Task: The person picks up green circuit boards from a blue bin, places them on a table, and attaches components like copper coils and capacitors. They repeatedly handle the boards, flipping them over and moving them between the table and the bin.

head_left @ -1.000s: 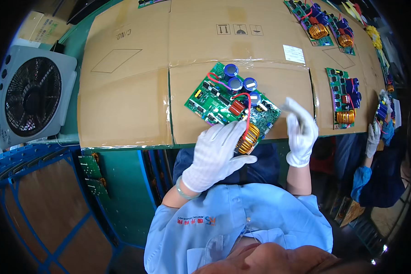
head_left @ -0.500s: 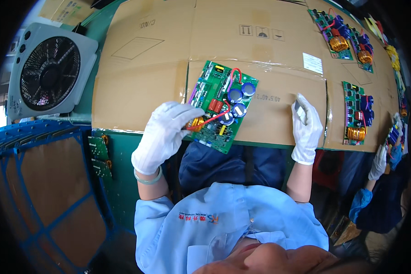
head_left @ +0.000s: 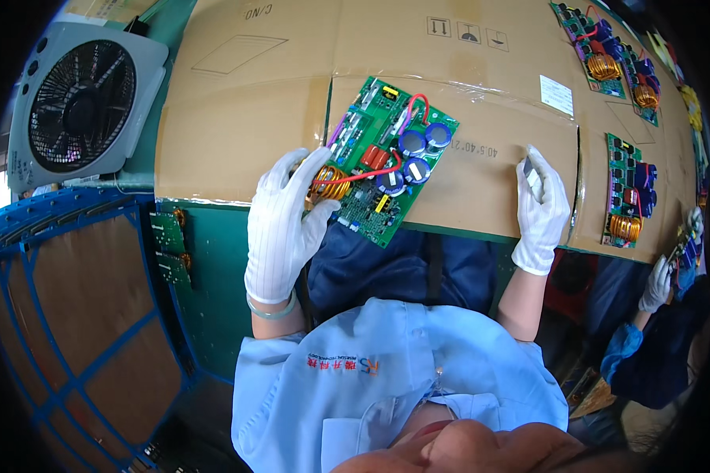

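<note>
A green circuit board [head_left: 363, 206] lies tilted on the cardboard, its near corner jutting past the front edge. It carries blue capacitors [head_left: 412, 143], a red wire [head_left: 377, 171] and a copper-wound coil [head_left: 330, 183] at its left side. My left hand [head_left: 284, 225], in a white glove, grips the board at that side, fingers and thumb spread around the coil. To the right of the board, my white-gloved right hand [head_left: 543, 209] is half curled at the cardboard's front edge. In it is a small grey-white piece [head_left: 533, 181], whose kind I cannot make out.
Finished-looking similar boards lie at right: one near board [head_left: 627, 189] and two far ones [head_left: 596, 55]. A grey fan [head_left: 83, 106] stands at left, above a blue-framed rack [head_left: 79, 299]. At far right, another person's gloved hand [head_left: 656, 285] holds a board.
My left hand has shifted its hold, from fingers over the coil to thumb and fingers spread around it. The view has shifted slightly; my right hand keeps its small piece.
</note>
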Available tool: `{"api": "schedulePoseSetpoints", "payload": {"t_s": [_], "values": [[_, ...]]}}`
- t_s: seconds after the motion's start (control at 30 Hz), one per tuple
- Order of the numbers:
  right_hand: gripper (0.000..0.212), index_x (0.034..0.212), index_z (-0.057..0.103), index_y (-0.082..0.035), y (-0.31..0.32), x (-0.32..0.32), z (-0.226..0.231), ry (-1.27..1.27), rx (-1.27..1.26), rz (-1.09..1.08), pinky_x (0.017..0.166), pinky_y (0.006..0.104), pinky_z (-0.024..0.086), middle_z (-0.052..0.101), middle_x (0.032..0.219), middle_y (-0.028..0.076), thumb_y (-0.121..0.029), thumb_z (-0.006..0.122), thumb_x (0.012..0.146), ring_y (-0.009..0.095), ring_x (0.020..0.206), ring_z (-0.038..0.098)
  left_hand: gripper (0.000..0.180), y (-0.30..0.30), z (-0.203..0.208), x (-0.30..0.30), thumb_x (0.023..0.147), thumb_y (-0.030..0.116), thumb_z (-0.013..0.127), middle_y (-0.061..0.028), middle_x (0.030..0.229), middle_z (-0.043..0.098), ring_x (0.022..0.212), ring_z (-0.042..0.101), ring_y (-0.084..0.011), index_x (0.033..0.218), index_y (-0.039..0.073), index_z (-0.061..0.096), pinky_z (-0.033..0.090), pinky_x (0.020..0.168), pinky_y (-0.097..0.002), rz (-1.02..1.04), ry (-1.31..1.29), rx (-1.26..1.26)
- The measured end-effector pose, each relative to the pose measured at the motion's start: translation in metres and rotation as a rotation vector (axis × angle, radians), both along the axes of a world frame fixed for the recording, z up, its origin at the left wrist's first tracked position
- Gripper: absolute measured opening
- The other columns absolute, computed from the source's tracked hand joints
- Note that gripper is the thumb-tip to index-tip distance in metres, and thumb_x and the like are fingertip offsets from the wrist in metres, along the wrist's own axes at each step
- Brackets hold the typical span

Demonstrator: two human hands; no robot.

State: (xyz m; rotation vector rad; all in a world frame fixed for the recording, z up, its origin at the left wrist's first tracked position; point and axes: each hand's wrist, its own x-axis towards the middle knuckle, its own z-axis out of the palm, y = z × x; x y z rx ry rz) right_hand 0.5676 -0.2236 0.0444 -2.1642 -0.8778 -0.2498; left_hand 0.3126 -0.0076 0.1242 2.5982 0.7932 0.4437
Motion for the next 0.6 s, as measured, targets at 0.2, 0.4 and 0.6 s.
{"api": "schedulePoseSetpoints", "payload": {"t_s": [0.2, 0.4, 0.6], "values": [[0.03, 0.111, 0.07, -0.004, 0.001, 0.0, 0.0, -0.006, -0.022, -0.015, 0.089, 0.0344, 0.054, 0.072, 0.11, 0.012, -0.004, 0.075, 0.081, 0.028, 0.101, 0.07, 0.058, 0.01, 0.011, 0.003, 0.073, 0.013, 0.076, -0.0178, 0.116, 0.062, 0.099, 0.061, -0.0386, 0.129, 0.013, 0.06, 0.05, 0.085, -0.0432, -0.091, 0.088, 0.014], [0.029, 0.111, 0.07, -0.004, 0.001, 0.0, -0.001, -0.022, -0.043, -0.018, 0.09, 0.0344, 0.054, 0.072, 0.11, 0.012, -0.004, 0.075, 0.082, 0.028, 0.101, 0.069, 0.06, 0.013, 0.011, 0.002, 0.071, 0.012, 0.077, -0.0159, 0.112, 0.065, 0.095, 0.063, -0.0363, 0.128, 0.013, 0.061, 0.052, 0.079, -0.0421, -0.1, 0.112, 0.03], [0.029, 0.111, 0.07, -0.004, 0.001, -0.001, -0.001, -0.018, -0.039, -0.009, 0.091, 0.0343, 0.053, 0.072, 0.11, 0.013, -0.004, 0.074, 0.082, 0.027, 0.102, 0.069, 0.06, 0.012, 0.008, 0.001, 0.07, 0.012, 0.078, -0.0162, 0.114, 0.064, 0.095, 0.064, -0.037, 0.128, 0.015, 0.061, 0.053, 0.079, -0.0429, -0.083, 0.086, 0.035]]}}
